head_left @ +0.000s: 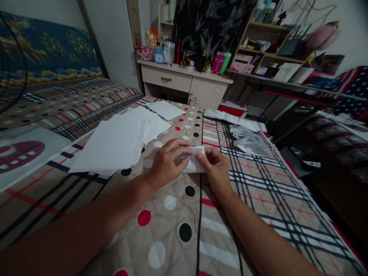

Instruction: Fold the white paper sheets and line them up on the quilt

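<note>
Dim bedroom on my feed.
Past the patterned bed point(169, 239) I see a pale dresser point(181, 82) before a dark leaf-print cloth point(212, 27), open shelves point(270, 26) to its right, and a whitish wall point(352, 42) in weak light.

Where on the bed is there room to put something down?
Bare bedspread shows between the left arm and right arm; right of the right arm, nearer than the fanned papers; and beyond the left hand and right hand, between the big white sheets and those papers. It's crowded under the sheets and papers, and around the small held paper.
</note>
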`<state>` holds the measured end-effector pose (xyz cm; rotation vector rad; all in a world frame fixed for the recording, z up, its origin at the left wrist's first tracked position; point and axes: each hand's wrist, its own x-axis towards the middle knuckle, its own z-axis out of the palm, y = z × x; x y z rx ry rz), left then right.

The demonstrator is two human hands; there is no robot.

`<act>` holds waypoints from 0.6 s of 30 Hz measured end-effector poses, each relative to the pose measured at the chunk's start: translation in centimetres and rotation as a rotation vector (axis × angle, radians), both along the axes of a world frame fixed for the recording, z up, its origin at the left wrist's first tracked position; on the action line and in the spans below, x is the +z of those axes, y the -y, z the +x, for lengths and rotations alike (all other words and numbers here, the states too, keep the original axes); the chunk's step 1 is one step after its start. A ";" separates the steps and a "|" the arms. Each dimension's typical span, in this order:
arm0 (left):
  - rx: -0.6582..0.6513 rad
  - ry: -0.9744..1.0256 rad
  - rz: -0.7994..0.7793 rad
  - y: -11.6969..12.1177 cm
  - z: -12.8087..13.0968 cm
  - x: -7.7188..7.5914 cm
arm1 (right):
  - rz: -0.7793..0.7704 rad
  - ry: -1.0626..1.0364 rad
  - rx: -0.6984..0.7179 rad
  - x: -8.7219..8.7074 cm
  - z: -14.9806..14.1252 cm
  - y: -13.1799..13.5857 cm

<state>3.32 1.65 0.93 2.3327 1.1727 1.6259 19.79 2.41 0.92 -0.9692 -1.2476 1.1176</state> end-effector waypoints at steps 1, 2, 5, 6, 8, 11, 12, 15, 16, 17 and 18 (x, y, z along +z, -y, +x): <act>-0.010 -0.003 0.008 0.0 0.0 -0.1 | -0.015 -0.008 -0.004 0.0 0.0 0.0; -0.020 -0.001 0.014 0.0 0.1 -0.2 | -0.030 -0.015 -0.008 0.0 0.0 -0.1; -0.028 0.038 0.004 -0.1 0.2 -0.2 | -0.077 -0.036 -0.006 -0.2 0.2 -0.3; -0.027 0.059 -0.008 -0.1 0.2 -0.1 | -0.089 -0.040 0.001 -0.2 0.2 -0.3; -0.018 0.099 -0.029 0.0 0.4 0.1 | -0.104 -0.041 0.010 -0.3 0.3 -0.4; 0.007 0.116 -0.028 0.1 0.5 0.4 | -0.123 -0.002 0.009 -0.4 0.3 -0.5; 0.017 0.110 -0.018 0.1 0.5 0.4 | -0.131 0.016 0.005 -0.4 0.3 -0.5; 0.039 0.072 0.031 0.2 0.4 0.4 | -0.144 0.059 -0.008 -0.5 0.2 -0.5; 0.044 0.057 0.050 0.2 0.4 0.4 | -0.144 0.071 -0.011 -0.5 0.2 -0.6; 0.048 0.042 0.066 0.3 0.4 0.4 | -0.143 0.082 -0.012 -0.6 0.2 -0.6; 0.051 0.026 0.077 0.3 0.3 0.4 | -0.142 0.091 -0.009 -0.6 0.2 -0.6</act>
